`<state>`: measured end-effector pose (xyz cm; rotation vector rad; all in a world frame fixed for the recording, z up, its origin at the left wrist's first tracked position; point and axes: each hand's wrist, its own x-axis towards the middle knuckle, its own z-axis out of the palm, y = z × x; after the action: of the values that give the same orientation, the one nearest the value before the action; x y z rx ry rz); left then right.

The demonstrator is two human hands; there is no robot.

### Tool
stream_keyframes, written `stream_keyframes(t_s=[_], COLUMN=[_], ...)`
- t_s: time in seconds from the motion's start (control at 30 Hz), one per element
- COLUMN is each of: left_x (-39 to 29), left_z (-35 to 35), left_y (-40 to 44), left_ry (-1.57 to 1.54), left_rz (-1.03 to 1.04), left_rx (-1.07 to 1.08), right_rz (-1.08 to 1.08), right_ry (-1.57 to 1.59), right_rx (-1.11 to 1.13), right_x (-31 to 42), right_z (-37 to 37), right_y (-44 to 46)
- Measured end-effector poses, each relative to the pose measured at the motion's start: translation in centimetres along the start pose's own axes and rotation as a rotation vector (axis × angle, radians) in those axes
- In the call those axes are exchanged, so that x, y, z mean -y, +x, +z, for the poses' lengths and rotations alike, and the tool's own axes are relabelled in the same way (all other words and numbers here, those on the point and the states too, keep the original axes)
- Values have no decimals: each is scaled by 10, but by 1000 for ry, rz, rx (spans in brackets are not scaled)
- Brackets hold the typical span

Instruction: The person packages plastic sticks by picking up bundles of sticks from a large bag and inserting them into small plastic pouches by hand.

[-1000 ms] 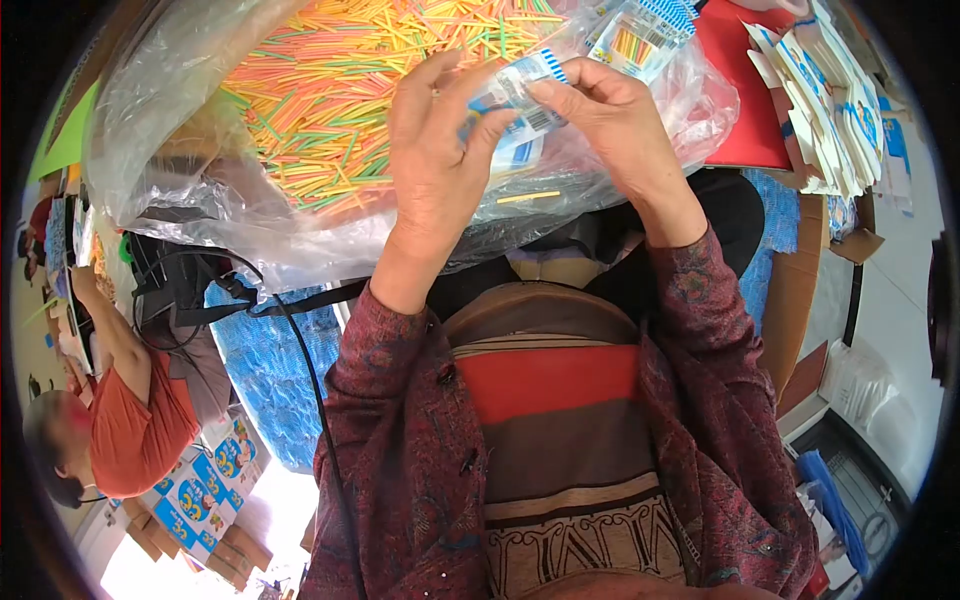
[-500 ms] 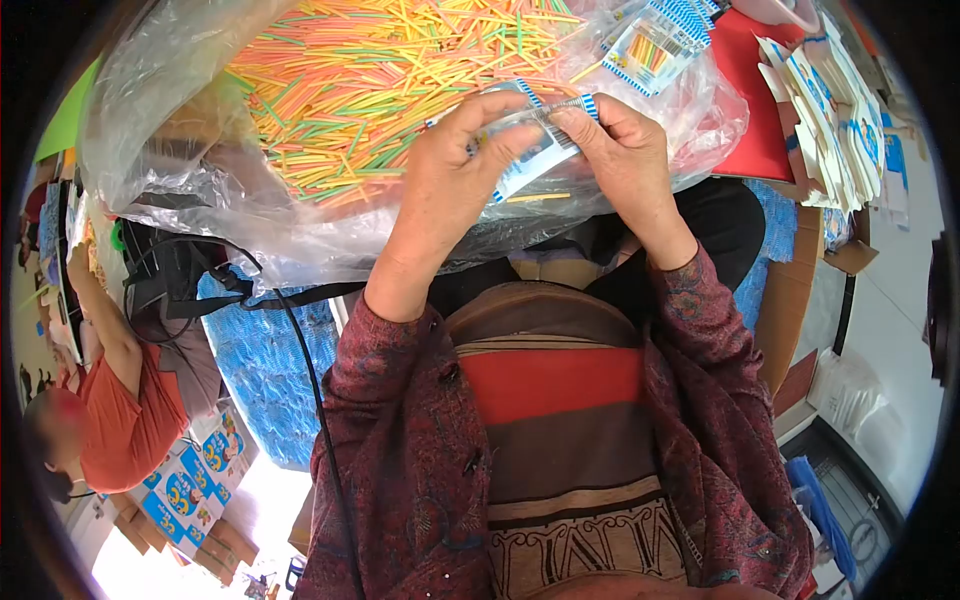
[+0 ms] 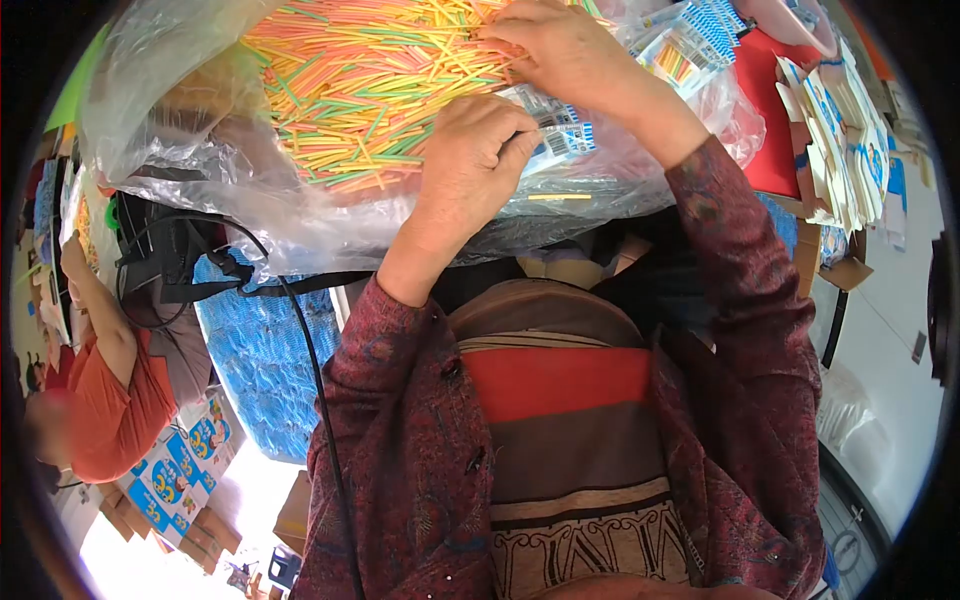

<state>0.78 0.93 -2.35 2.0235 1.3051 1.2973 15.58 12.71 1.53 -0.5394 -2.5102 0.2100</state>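
My left hand (image 3: 468, 160) is closed on the end of a small blue-and-white packet (image 3: 568, 140), above the front part of a clear plastic sheet (image 3: 350, 235). Thin pink, yellow and green sticks (image 3: 360, 80) lie in a heap on that sheet. Over the right side of the heap, my right hand (image 3: 560, 50) has its fingers bent down at the sticks; its fingertips are partly hidden, and what they hold is unclear. Filled packets (image 3: 680, 60) with sticks showing through lie right of my right hand.
A red surface (image 3: 765, 120) at the right bears a stack of folded white-and-blue cartons (image 3: 840, 140). Behind it is a pink basin (image 3: 795, 25). Another person in an orange top (image 3: 125, 400) sits at the left. A black cable (image 3: 300, 320) runs down beside my left sleeve.
My right hand has let go of the packet and moved up and left over the sticks. My left hand has kept the packet, shifting slightly.
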Motion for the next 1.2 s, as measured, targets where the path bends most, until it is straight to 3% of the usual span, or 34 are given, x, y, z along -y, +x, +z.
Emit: stream_keyframes(t_s=[0.1,0.23,0.63,0.8,0.93,1.0,1.07,1.2], left_x=[2,5,8,9,9,9,9,4], left_z=[0,2,4,6,5,4,3,-5], left_y=[-1,-1,-3,-3,-4,-4,-3,-1], left_ry=[-7,-9,6,27,8,3,-4,-298], left_rz=[-23,-5,-3,14,-7,-6,-3,-94], left_rx=[3,-21,-33,-42,-27,-23,-9,-64], right_rz=[98,59,-150,-145,7,487,719,629], right_ry=[-130,-267,-362,-387,-366,209,493,602], right_rx=[190,232,156,75,195,113,56,41], right_x=[3,-2,-7,-8,-2,1,-1,-12], right_z=[10,28,31,41,26,17,7,-14], right_y=[15,23,17,17,22,24,24,16])
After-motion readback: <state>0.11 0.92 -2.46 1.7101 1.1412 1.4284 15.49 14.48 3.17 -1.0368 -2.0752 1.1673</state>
